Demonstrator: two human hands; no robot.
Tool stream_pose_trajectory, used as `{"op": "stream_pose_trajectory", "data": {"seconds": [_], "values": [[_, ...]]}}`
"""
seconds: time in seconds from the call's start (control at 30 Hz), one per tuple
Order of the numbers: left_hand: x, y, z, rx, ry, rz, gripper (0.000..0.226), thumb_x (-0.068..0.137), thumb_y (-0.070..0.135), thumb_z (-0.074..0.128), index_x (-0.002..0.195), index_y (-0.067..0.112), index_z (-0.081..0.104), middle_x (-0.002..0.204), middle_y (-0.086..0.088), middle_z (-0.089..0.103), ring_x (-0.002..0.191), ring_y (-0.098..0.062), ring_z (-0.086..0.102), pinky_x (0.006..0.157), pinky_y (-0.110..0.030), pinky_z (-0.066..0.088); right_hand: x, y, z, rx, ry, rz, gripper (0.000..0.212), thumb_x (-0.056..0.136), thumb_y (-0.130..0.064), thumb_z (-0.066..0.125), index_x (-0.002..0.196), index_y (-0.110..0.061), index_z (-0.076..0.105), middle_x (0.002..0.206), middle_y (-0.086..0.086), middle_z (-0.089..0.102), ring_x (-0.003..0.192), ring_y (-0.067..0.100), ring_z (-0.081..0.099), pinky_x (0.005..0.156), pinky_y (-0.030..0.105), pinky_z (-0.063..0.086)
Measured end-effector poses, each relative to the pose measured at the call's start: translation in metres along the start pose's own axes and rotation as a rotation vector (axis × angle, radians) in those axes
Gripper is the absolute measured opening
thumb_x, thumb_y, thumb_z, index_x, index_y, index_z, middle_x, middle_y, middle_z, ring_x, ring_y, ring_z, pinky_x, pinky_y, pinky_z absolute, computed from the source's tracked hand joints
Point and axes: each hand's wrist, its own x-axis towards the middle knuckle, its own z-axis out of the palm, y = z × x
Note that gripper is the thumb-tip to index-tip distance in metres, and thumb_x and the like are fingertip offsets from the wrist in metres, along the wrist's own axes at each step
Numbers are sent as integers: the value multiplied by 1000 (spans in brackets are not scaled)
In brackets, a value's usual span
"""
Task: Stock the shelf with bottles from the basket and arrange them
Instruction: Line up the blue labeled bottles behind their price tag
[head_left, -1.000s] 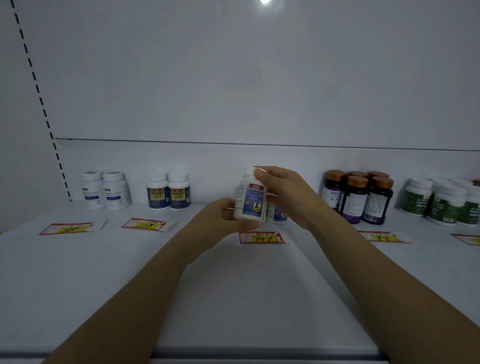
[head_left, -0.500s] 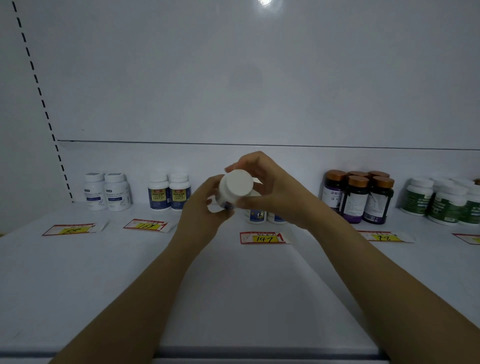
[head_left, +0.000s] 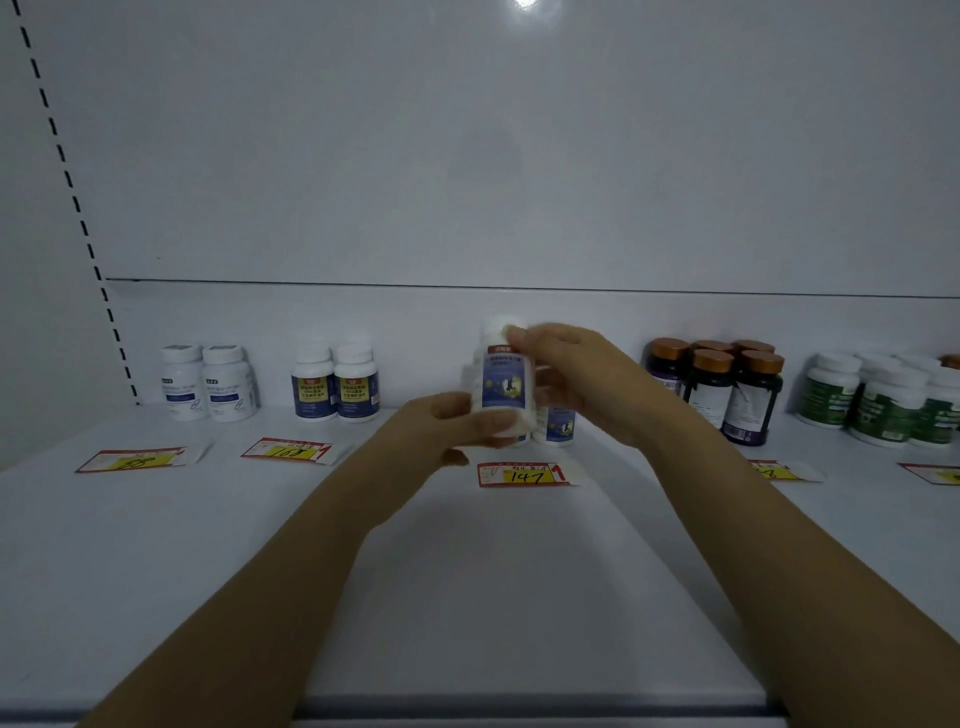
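White plastic and a blue label: one bottle is held upright just above the shelf, over the price tag marked 147. Both hands are together on it. The left hand grips the base, thumb across the front, and the right hand wraps the side, with a fingertip at the cap. What is inside the bottle cannot be seen.

Directly behind it, two matching bottles stand at the back of the shelf, largely hidden by the hands. To the left are two blue-and-yellow bottles side by side, and further left two pale-labelled bottles. To the right, five dark bottles with copper caps stand packed close together, partly screened by the right wrist. Beyond them is a cluster of green bottles, cut by the frame edge and too crowded to count.

Five red-and-yellow price tags lie flat along the shelf, one in front of each group. Both bare forearms cross the shelf's front.
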Motion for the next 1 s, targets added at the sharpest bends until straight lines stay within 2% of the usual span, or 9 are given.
{"op": "stream_pose_trajectory", "data": {"seconds": [0.1,0.2,0.37,0.47,0.57,0.7,0.8,0.9,1.0], "values": [[1,2,0,-224,-80,-193,55,60,53,62,97,12,67,78,-7,72,79,-17,65,72,-28,40,1,5,4,137,-17,252,44,86,-43,64,105,-4,67,90,15,72,77,23,71,62,28,58],[-1,2,0,-260,-133,-312,60,58,57,63,91,7,69,72,-10,69,73,-20,65,67,-27,39,1,8,5,182,-24,352,40,86,-39,66,106,-4,64,85,15,67,70,22,70,63,29,60],[-1,2,-3,-285,-159,-342,60,59,55,65,92,5,69,80,-12,69,76,-22,66,66,-27,39,2,9,6,188,-15,379,37,87,-34,66,107,-3,62,80,15,67,66,21,70,61,30,61],[-2,1,-3,-280,-165,-331,55,59,50,66,96,8,68,84,-11,71,81,-21,67,69,-27,40,2,9,4,190,-28,340,37,87,-34,65,107,-3,64,89,17,70,73,23,71,61,30,60],[-2,-2,-3,-264,-162,-272,47,66,37,67,106,12,66,96,-9,73,89,-16,68,75,-24,42,3,5,1,113,-26,209,36,89,-32,64,109,-2,65,98,18,70,73,20,69,60,27,57],[3,-4,-2,-108,-1,-70,39,77,13,73,114,17,62,105,2,72,100,-10,65,79,-19,48,1,0,-5,37,-26,-28,30,89,-18,63,118,-13,60,110,4,70,97,17,69,83,30,56],[5,-5,0,68,93,39,43,74,13,76,113,22,58,104,10,69,92,0,64,68,-11,47,-3,-1,-4,-107,-59,-124,35,87,-14,64,120,-23,59,113,-5,68,99,10,68,84,25,55],[7,-9,0,147,133,57,44,75,16,77,112,26,55,102,14,65,91,2,61,69,-11,44,-4,-3,-3,-217,-46,-153,33,86,-19,66,116,-30,59,112,-10,67,100,7,66,87,27,53],[8,-12,-1,205,136,68,43,76,16,76,112,26,55,98,16,64,87,4,60,66,-9,43,-2,-4,-3,-284,5,-167,35,88,-29,64,122,-29,58,116,-12,63,102,6,64,89,28,50]]}}
